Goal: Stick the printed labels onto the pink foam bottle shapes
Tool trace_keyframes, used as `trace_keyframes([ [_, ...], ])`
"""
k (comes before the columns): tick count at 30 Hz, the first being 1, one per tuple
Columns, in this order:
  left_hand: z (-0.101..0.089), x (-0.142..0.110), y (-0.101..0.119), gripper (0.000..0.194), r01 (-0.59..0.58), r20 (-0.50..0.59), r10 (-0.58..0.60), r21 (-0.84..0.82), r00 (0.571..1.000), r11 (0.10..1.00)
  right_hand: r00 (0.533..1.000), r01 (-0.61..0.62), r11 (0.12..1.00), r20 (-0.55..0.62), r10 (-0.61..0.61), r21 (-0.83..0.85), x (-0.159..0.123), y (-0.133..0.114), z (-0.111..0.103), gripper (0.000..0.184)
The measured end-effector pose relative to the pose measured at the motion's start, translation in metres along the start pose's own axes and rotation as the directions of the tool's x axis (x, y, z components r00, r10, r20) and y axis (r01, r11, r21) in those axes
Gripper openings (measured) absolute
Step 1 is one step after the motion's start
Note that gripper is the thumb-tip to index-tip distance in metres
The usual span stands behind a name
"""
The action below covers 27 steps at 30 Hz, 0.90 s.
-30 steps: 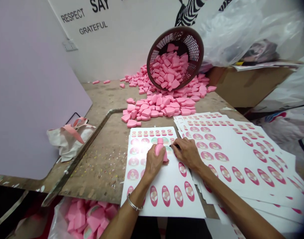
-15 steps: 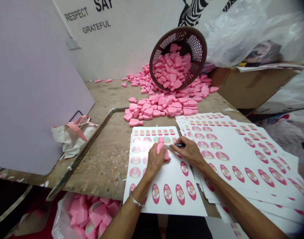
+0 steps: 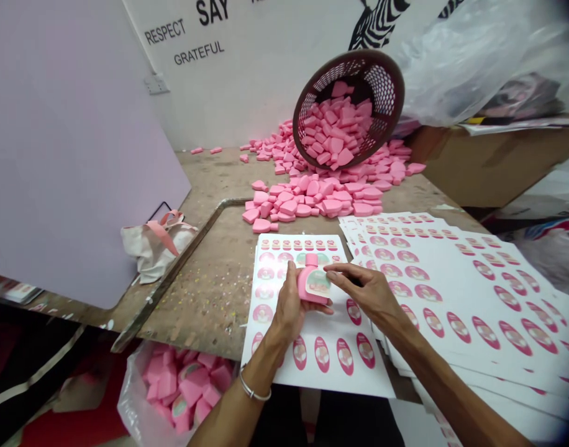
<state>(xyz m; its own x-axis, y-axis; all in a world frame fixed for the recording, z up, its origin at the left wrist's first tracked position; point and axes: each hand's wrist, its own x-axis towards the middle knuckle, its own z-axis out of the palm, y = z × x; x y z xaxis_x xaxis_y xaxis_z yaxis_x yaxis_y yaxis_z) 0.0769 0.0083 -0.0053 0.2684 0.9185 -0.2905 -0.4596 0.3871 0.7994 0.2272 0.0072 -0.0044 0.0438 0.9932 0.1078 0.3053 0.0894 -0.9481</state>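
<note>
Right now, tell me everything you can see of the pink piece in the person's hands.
The pink piece is bottle-shaped with a short neck on top; its material is hard to tell. An oval label, pale green at the top, lies on its face. The left hand holds it upright above a printed label sheet, and the right hand touches the label's edge with its fingertips.

A thin, plain silver bangle circles my left wrist, low in view at about seven o'clock. My left forearm and right forearm are bare out to the frame's edge, and my left hand and right hand wear nothing.
</note>
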Motion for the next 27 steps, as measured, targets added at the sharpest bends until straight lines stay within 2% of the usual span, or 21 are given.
trace_keyframes([
  [14,-0.004,-0.004,0.002,0.063,-0.026,0.006,0.026,0.026,1.0,0.999,0.998,0.058,0.998,-0.012,-0.059,-0.021,-0.001,-0.004,0.01,0.029],
  [17,-0.005,-0.003,0.0,0.055,-0.06,0.044,0.058,0.047,0.997,0.997,0.997,0.072,0.996,-0.024,-0.073,-0.049,-0.003,-0.004,0.012,0.028],
  [20,-0.008,-0.005,-0.001,0.042,-0.123,0.127,0.11,0.097,0.986,0.988,0.989,0.127,0.98,-0.053,-0.136,-0.153,-0.004,-0.003,0.011,0.026],
  [22,-0.009,-0.008,-0.001,0.04,-0.138,0.145,0.12,0.12,0.982,0.983,0.974,0.159,0.933,-0.102,-0.202,-0.322,-0.003,-0.002,0.008,0.027],
  [24,-0.009,-0.011,0.0,0.037,-0.141,0.134,0.123,0.133,0.983,0.981,0.951,0.136,0.861,-0.181,-0.252,-0.49,-0.002,-0.002,0.005,0.034],
  [25,-0.008,-0.013,0.0,0.036,-0.137,0.13,0.119,0.141,0.984,0.98,0.944,0.113,0.847,-0.211,-0.255,-0.519,-0.002,-0.002,0.005,0.039],
  [27,-0.006,-0.015,-0.002,0.037,-0.124,0.107,0.108,0.153,0.988,0.98,0.953,0.085,0.894,-0.226,-0.202,-0.44,-0.002,-0.003,0.009,0.05],
])
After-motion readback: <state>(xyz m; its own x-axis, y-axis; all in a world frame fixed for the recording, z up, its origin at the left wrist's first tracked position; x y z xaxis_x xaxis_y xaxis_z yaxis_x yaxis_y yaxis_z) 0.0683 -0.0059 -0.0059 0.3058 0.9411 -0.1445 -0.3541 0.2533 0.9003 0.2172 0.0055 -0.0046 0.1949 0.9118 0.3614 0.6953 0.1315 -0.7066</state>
